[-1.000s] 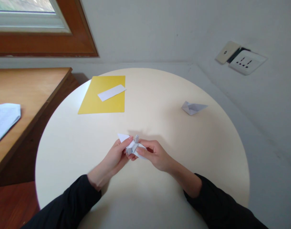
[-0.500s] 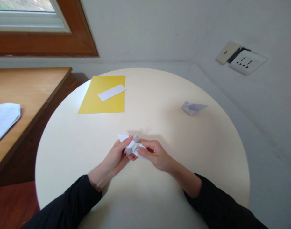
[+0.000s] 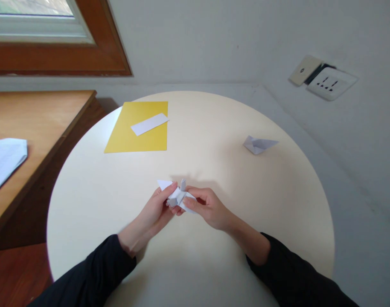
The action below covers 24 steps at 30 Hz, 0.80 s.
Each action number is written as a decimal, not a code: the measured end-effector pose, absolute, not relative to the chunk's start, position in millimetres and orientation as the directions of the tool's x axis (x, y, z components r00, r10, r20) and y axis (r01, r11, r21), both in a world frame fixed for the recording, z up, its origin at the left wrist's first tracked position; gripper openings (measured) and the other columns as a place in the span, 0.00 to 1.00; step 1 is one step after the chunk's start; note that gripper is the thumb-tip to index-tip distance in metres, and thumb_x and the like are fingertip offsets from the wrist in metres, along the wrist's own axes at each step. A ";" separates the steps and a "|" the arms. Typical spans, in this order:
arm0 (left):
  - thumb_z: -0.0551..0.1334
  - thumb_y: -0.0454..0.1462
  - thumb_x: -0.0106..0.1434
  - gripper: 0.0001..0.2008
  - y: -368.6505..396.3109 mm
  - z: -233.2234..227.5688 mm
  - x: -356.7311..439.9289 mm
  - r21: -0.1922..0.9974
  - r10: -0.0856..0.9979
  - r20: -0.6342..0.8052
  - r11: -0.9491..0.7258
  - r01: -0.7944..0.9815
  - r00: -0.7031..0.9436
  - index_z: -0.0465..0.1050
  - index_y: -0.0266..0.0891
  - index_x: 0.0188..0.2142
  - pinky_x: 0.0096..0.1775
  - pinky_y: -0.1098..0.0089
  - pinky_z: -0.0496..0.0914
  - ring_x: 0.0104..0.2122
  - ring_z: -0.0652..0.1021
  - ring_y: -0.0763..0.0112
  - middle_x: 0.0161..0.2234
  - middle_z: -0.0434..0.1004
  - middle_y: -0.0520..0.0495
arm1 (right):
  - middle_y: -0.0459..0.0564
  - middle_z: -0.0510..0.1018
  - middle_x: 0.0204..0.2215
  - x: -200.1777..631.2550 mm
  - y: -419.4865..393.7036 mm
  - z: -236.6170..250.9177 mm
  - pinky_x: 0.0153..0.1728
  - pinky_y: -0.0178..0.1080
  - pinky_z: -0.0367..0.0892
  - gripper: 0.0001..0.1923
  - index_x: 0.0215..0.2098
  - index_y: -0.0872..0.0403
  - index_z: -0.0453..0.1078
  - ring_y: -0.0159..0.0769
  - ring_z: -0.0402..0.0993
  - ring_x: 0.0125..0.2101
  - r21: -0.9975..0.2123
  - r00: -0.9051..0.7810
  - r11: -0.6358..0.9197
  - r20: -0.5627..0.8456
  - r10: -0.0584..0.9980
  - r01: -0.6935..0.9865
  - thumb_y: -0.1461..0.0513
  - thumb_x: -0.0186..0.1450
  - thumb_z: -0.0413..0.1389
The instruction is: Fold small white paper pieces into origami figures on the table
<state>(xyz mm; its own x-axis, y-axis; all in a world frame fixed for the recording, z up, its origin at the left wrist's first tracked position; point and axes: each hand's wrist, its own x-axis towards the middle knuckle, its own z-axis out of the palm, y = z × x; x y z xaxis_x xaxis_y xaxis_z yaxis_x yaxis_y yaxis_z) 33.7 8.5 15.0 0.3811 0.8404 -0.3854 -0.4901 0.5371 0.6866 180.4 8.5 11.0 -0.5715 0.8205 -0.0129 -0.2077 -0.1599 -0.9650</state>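
Both of my hands pinch a small white folded paper figure (image 3: 178,197) just above the round cream table (image 3: 86,200). My left hand (image 3: 155,211) grips its left side with thumb and fingertips, where a pointed flap sticks out. My right hand (image 3: 209,207) holds its right side, fingers curled around the paper. Much of the figure is hidden between my fingers.
A yellow sheet (image 3: 138,127) with a white paper strip (image 3: 149,124) on it lies at the table's far left. A folded white paper boat (image 3: 258,144) sits at the far right. A wooden desk (image 3: 38,128) with white papers (image 3: 3,160) stands to the left. A wall socket (image 3: 330,83) is at right.
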 end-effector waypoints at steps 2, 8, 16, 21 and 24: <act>0.64 0.44 0.55 0.19 9.1 15.0 33.3 0.671 0.838 -0.384 0.542 -0.506 0.389 0.60 0.37 0.16 0.21 0.75 0.59 0.15 0.62 0.79 0.12 0.59 0.56 | 0.52 0.76 0.33 180.3 8.7 11.1 0.38 0.40 0.70 0.20 0.35 0.58 0.74 0.35 0.74 0.32 -0.960 -0.576 -0.177 -0.022 0.817 -0.215 0.49 0.61 0.55; 0.62 0.44 0.56 0.23 12.0 18.4 31.8 0.616 0.808 -0.385 0.584 -0.528 0.446 0.56 0.38 0.12 0.23 0.73 0.61 0.16 0.65 0.76 0.12 0.61 0.52 | 0.53 0.78 0.32 180.9 9.9 12.7 0.40 0.43 0.70 0.21 0.38 0.58 0.74 0.37 0.75 0.34 -0.946 -0.589 -0.209 -0.023 0.808 -0.250 0.49 0.61 0.54; 0.59 0.44 0.59 0.25 13.7 20.0 29.1 0.561 0.775 -0.407 0.630 -0.537 0.483 0.57 0.37 0.11 0.24 0.73 0.63 0.17 0.65 0.76 0.12 0.61 0.51 | 0.52 0.77 0.32 181.7 10.9 11.3 0.39 0.41 0.69 0.20 0.37 0.59 0.74 0.35 0.74 0.33 -0.942 -0.589 -0.204 -0.008 0.808 -0.267 0.50 0.61 0.55; 0.60 0.45 0.60 0.19 14.8 19.6 31.4 0.628 0.848 -0.316 0.523 -0.576 0.426 0.61 0.37 0.17 0.28 0.70 0.66 0.21 0.68 0.74 0.17 0.63 0.52 | 0.49 0.76 0.27 182.5 13.4 7.5 0.34 0.38 0.70 0.19 0.30 0.57 0.74 0.33 0.72 0.29 -0.958 -0.483 -0.148 -0.011 0.876 -0.246 0.49 0.60 0.55; 0.62 0.44 0.58 0.17 14.6 18.0 32.0 0.763 0.940 -0.234 0.336 -0.552 0.249 0.60 0.38 0.20 0.29 0.72 0.65 0.21 0.66 0.76 0.18 0.61 0.56 | 0.48 0.75 0.24 183.2 15.9 5.1 0.33 0.38 0.69 0.20 0.26 0.56 0.72 0.33 0.71 0.28 -0.981 -0.336 -0.088 -0.025 0.942 -0.171 0.48 0.60 0.55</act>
<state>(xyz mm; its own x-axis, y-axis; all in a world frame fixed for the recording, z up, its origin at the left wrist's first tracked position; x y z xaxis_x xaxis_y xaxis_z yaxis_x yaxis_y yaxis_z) 32.0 14.6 18.0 0.2487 0.9399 -0.2342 -0.5516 0.3362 0.7634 183.2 15.9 5.1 -0.3355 0.9417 -0.0254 -0.1715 -0.0876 -0.9813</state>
